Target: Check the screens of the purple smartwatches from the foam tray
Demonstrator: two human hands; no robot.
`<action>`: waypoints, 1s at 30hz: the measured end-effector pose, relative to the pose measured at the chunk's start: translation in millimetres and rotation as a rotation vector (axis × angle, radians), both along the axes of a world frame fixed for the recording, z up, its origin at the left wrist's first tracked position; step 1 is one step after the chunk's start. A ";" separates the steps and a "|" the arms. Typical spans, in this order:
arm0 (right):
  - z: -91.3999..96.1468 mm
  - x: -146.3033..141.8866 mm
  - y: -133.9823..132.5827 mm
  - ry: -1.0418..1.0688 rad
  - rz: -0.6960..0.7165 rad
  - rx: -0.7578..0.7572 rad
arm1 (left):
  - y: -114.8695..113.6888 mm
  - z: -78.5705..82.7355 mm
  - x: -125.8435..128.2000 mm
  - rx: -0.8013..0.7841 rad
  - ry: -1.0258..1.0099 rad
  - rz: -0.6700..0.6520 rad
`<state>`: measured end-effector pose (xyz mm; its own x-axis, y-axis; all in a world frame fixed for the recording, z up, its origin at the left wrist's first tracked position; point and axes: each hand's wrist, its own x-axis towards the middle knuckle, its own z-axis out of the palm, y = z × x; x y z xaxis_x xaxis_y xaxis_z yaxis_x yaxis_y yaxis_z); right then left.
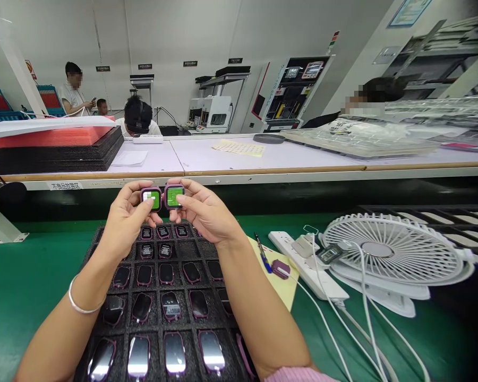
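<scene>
My left hand [125, 217] grips a small pink watch body with a lit green screen [152, 198], held up above a black foam tray [103, 239]. Beside it my right hand [205, 212] pinches a second pink watch body with a green screen [174, 196]; the two devices sit side by side, almost touching. The tray below holds several rows of the same pink watch bodies [166, 273], most with dark screens. A silver bracelet is on my left wrist.
A white desk fan [390, 254] lies to the right beside a white power strip [306, 265] with cables. A blue pen [262, 253] and a pink device [281, 269] rest on yellow paper. Other people work at the long white bench [263, 159] behind, with stacked foam trays [56, 146] at left.
</scene>
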<state>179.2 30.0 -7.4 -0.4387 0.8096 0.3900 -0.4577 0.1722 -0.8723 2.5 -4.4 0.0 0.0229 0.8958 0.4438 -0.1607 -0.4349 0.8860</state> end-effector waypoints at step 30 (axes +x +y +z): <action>1.9 -0.6 -1.5 0.016 -0.023 0.003 | -1.8 -0.1 1.7 -0.041 -0.001 -0.028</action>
<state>178.7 28.5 -5.6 -0.4133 0.8184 0.3992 -0.4671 0.1857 -0.8645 4.2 -6.2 -0.1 0.0482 0.9124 0.4065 -0.1731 -0.3932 0.9030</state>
